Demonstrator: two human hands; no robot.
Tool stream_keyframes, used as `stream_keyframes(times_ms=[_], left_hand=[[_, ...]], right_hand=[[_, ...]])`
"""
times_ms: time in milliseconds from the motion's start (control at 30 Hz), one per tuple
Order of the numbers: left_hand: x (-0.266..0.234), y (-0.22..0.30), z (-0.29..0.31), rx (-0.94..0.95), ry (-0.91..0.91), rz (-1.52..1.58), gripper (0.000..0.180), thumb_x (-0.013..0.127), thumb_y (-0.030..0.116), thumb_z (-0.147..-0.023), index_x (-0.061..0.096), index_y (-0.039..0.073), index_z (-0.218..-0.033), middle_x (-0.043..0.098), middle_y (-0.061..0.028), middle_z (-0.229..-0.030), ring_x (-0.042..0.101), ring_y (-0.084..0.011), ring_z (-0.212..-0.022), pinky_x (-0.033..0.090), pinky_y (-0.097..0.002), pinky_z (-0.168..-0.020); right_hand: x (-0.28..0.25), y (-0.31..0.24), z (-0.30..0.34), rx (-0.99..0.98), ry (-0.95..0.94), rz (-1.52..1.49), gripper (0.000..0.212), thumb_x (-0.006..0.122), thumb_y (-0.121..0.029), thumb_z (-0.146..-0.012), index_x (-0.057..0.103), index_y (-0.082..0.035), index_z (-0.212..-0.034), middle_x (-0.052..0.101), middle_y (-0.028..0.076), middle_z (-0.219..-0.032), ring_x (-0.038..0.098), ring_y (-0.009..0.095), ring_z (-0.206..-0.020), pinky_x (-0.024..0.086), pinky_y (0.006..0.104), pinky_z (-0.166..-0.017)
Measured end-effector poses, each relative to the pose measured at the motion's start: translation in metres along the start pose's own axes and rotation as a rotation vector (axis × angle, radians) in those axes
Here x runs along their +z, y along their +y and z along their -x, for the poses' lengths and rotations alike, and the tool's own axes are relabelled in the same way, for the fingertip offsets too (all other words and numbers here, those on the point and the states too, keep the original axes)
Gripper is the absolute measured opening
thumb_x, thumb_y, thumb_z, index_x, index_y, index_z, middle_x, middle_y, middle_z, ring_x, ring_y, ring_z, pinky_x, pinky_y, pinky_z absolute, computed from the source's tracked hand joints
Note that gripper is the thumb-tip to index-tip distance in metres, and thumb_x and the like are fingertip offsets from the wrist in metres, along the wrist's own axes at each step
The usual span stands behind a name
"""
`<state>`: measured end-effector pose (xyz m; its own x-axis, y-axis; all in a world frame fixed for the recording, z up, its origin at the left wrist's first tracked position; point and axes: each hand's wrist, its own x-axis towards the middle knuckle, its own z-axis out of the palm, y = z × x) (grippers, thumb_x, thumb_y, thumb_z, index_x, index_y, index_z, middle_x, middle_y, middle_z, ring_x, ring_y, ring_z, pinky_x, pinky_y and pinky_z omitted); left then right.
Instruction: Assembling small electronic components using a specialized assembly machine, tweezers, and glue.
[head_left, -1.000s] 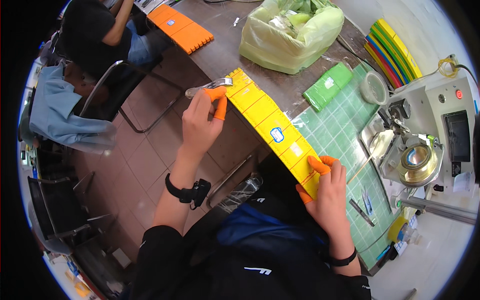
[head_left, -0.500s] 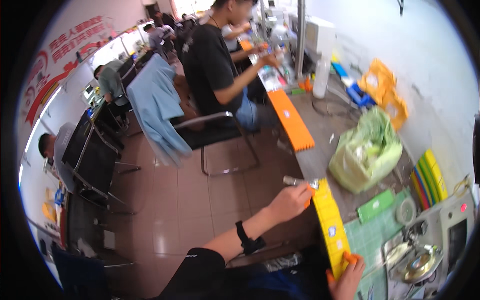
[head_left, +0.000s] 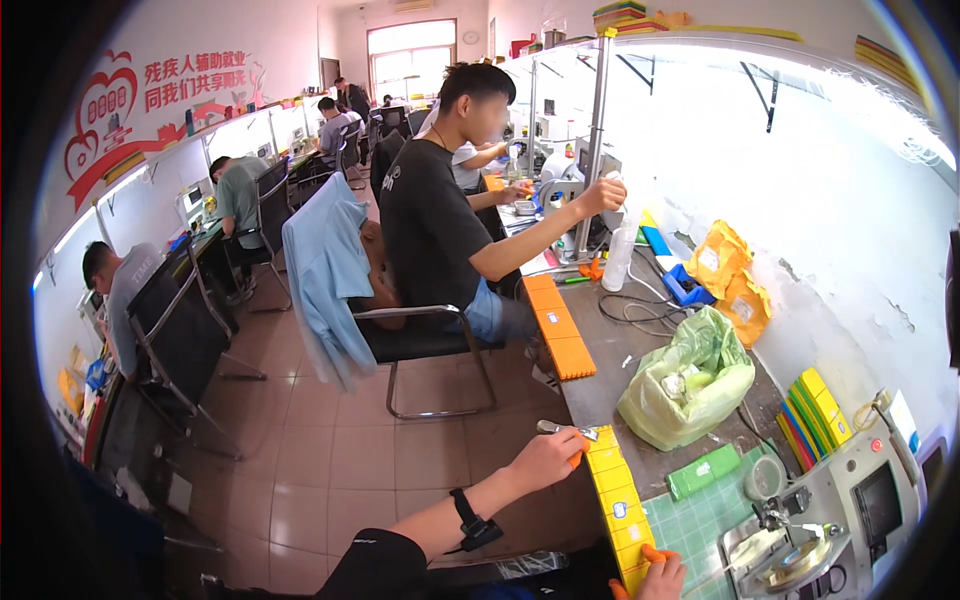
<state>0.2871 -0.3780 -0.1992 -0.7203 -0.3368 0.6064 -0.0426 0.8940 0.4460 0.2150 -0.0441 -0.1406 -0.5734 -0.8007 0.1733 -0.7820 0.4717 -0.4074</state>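
A long yellow segmented tray (head_left: pixel 617 497) lies along the bench's near left edge. At its far end, my left hand (head_left: pixel 548 458) is closed round a slim silver metal tool (head_left: pixel 560 427) whose exact kind I cannot make out. The tool's tip lies over the tray's end. At the near end, my right hand (head_left: pixel 662 580) has its finger and thumb on opposite sides of the tray, gripping it. Orange finger covers show on both hands. The lower picture edge cuts off part of my right hand.
Right of the tray are a green cutting mat (head_left: pixel 690 525), a green block (head_left: pixel 704 472) and a machine with a round metal disc (head_left: pixel 800 568). Beyond stand a pale green bag (head_left: pixel 660 425) and an orange tray (head_left: pixel 558 328). A co-worker (head_left: pixel 435 205) sits farther along the bench.
My view has tilted up, so the bench sits lower in the picture. Both my hands stay at the yellow tray. The co-worker's arm has risen and stretched to the right.
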Motion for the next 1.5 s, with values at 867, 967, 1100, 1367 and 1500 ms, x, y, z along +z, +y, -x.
stream_keyframes(times_ms=[867, 967, 1100, 1367, 1500], left_hand=[[-0.015, 0.005, 0.002, 0.091, -0.057, -0.222, 0.014, 0.067, 0.008, -0.088, 0.067, 0.004, -0.102, 0.061, -0.0106, -0.104, 0.069, -0.0295, -0.075, 0.057, -0.0380, -0.066], [-0.026, 0.001, -0.006, 0.135, -0.101, -0.241, 0.012, 0.066, 0.010, -0.090, 0.068, 0.006, -0.102, 0.062, -0.0098, -0.100, 0.068, -0.0292, -0.073, 0.056, -0.0385, -0.063], [-0.101, -0.004, -0.049, 0.150, 0.052, -0.353, 0.018, 0.069, 0.021, -0.089, 0.072, 0.015, -0.106, 0.065, -0.0098, -0.088, 0.068, -0.0290, -0.070, 0.055, -0.0414, -0.058], [-0.467, -0.115, -0.194, -0.591, 0.494, -0.791, 0.104, 0.076, 0.022, -0.077, 0.018, 0.000, -0.160, 0.075, -0.0246, -0.100, 0.075, -0.0355, -0.095, 0.060, -0.0455, -0.078], [-0.500, -0.100, -0.220, -0.800, 0.362, -0.617, 0.106, 0.078, 0.006, -0.068, 0.019, -0.007, -0.155, 0.076, -0.0198, -0.089, 0.076, -0.0294, -0.079, 0.059, -0.0381, -0.070]], right_hand=[[-0.005, -0.001, 0.001, 0.015, -0.018, 0.003, 0.071, 0.085, -0.024, -0.078, 0.052, -0.004, -0.136, 0.053, 0.023, -0.126, 0.052, 0.044, -0.110, 0.044, 0.0510, -0.097], [-0.003, -0.002, 0.003, 0.012, -0.010, 0.021, 0.070, 0.085, -0.023, -0.078, 0.051, -0.004, -0.137, 0.053, 0.023, -0.126, 0.052, 0.044, -0.110, 0.044, 0.0507, -0.097], [-0.002, 0.002, 0.003, -0.006, 0.005, 0.031, 0.071, 0.083, -0.021, -0.078, 0.050, -0.004, -0.138, 0.053, 0.023, -0.127, 0.053, 0.045, -0.109, 0.045, 0.0506, -0.097], [0.007, 0.006, 0.009, -0.050, -0.006, 0.085, 0.068, 0.081, -0.020, -0.080, 0.050, -0.003, -0.139, 0.053, 0.025, -0.128, 0.056, 0.044, -0.109, 0.048, 0.0509, -0.095], [0.011, 0.014, 0.008, -0.032, -0.023, 0.076, 0.092, 0.091, -0.016, -0.064, 0.045, -0.003, -0.143, 0.047, 0.023, -0.128, 0.048, 0.044, -0.116, 0.044, 0.0505, -0.101]])
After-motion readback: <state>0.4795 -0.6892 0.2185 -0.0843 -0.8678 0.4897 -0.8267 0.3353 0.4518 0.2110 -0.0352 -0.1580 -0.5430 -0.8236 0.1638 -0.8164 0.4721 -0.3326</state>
